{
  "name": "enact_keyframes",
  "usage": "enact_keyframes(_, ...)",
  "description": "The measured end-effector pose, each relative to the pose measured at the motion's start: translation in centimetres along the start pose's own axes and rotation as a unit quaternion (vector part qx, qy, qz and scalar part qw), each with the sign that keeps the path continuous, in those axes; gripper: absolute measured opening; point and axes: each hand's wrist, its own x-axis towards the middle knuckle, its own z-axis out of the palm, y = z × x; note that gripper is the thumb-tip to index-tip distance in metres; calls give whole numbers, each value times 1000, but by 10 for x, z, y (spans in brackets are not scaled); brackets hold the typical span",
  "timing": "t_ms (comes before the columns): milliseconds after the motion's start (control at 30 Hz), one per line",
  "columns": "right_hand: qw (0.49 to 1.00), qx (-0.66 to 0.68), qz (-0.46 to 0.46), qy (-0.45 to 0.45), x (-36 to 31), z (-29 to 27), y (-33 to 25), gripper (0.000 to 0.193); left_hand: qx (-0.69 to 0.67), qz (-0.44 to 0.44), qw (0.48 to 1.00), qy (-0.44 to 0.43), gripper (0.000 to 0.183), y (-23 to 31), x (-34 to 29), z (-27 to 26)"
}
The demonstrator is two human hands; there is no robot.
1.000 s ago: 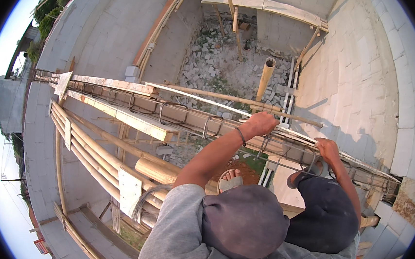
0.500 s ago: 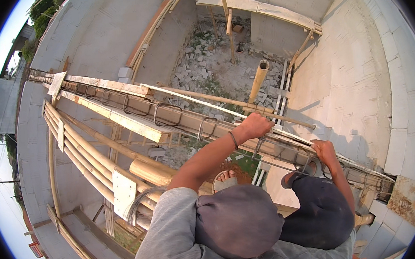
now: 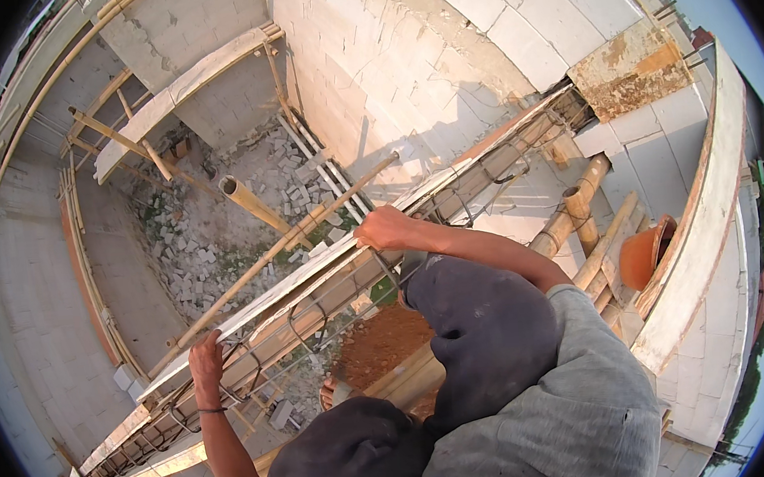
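Clearly, in the head view, a long pale board (image 3: 292, 287) ran from 8 o'clock through the centre toward 2 o'clock. The left hand (image 3: 205, 364), at 8 o'clock, gripped its edge with curled fingers; the right hand (image 3: 386, 230), at the centre, was closed over it too. An orange bucket (image 3: 644, 256) sat tilted at 3 o'clock.

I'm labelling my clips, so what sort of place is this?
Most likely a building site, with work unfinished: bare block walls, bamboo poles propped about, and rubble strewn over the ground below.
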Motion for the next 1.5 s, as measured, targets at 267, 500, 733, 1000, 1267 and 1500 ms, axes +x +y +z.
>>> enact_keyframes(267, 1000, -5, 10, 16, 4, -3, -12, 26, -29, 17, 999, 6, 29, -8, 4, -4)
enact_keyframes(500, 1000, -10, 20, 9, 7, -3, -26, 24, -40, -9, 999, -22, 31, -21, 1, -5)
enact_keyframes(733, 996, 83, 33, -15, 8, -36, 32, 34, -34, -17, 999, 15, 29, -8, -18, -9)
enact_keyframes(1000, 893, -103, 363, -245, -29, -37, 212, 33, -14, -6, 1000, 21, 30, 9, -12, -42)
enact_keyframes(1267, 902, -97, 312, -281, -19, 21, 248, 28, -8, -10, 1000, 12, 34, 23, -11, -61)
enact_keyframes(1500, 893, -77, 313, -313, -17, 39, 266, 28, -2, -6, 1000, 13, 38, 21, -15, -59)
